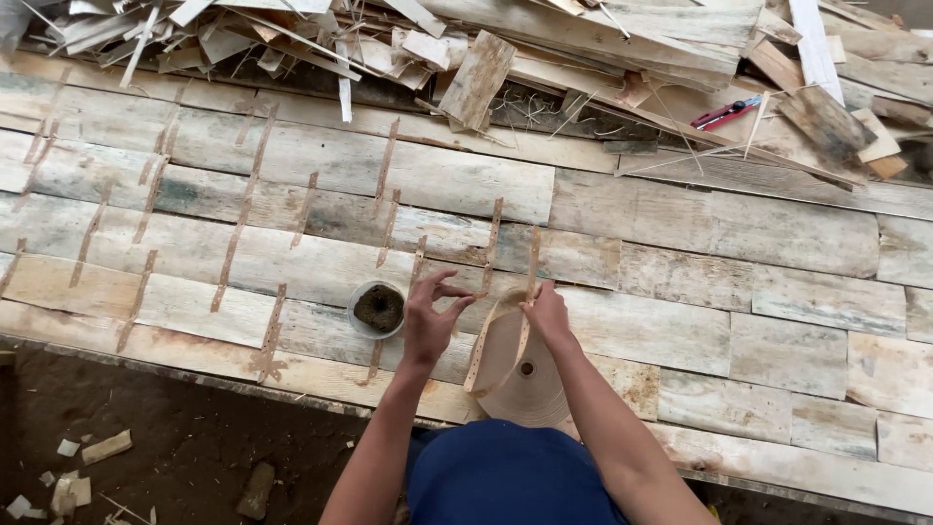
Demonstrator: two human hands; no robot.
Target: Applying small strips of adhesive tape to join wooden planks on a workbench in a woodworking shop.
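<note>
From above, the right hand (547, 313) pinches a thin paper strip (531, 267) pulled up from a big tape roll (520, 374) on the wooden boards (680, 272). The left hand (430, 316) hovers, fingers spread, beside a small glue bowl (378, 308).

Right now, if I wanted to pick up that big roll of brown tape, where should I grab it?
Probably by the outer rim of the tape roll, coming from the near edge of the veneer table. It lies flat, so its round edge is free there. The far side is busy: the right hand pinches the loose strip, and the left hand hovers beside the small bowl.
</note>
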